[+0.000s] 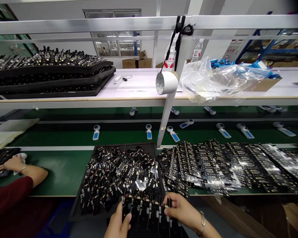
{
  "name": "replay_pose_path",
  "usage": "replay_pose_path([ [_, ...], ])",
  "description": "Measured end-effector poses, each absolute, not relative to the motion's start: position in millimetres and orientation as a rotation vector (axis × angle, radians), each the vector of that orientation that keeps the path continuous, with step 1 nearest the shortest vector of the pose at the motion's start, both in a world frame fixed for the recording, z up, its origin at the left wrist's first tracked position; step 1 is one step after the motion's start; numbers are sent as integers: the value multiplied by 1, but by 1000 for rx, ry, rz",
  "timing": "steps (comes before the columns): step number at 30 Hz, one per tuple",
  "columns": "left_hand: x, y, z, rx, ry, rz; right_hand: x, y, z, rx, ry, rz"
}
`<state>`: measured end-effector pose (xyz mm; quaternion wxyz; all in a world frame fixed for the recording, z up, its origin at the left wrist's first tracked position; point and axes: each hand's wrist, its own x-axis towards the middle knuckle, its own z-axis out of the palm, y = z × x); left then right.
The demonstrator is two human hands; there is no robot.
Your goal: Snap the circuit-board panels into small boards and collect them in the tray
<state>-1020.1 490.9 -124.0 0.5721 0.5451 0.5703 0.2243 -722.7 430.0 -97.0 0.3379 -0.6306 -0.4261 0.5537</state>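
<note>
Pinching a black LED circuit-board strip (149,211) between them, the left hand (118,219) and right hand (181,208) hold it by its upper edge, over the near end of a black tray (124,147). A heap of loose boards (124,175) fills the tray, and their edges and small components could catch on the strip, so a quick lift might drag neighbours along or bend a thin joint. A metal bracelet (202,222) on the right wrist could snag in the same way. Overlapping rows of boards (213,165) lie just to the right on a green conveyor belt (57,172), crowding the tray's side, where a stray forearm could send them sliding over the belt's near edge. Further left, a co-worker's hand (13,163) in a red sleeve (7,195) handles other boards, close enough that a wide reach might collide.
</note>
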Motion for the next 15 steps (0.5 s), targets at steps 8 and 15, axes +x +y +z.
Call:
replay_pose_path([
  [8, -1014, 504, -109, 1553, 1304, 465, -732, 429, -86, -1568, -1065, 1511],
  [15, -998, 517, -97, 1149, 1163, 557, -721, 439, -73, -1623, -1129, 1423],
])
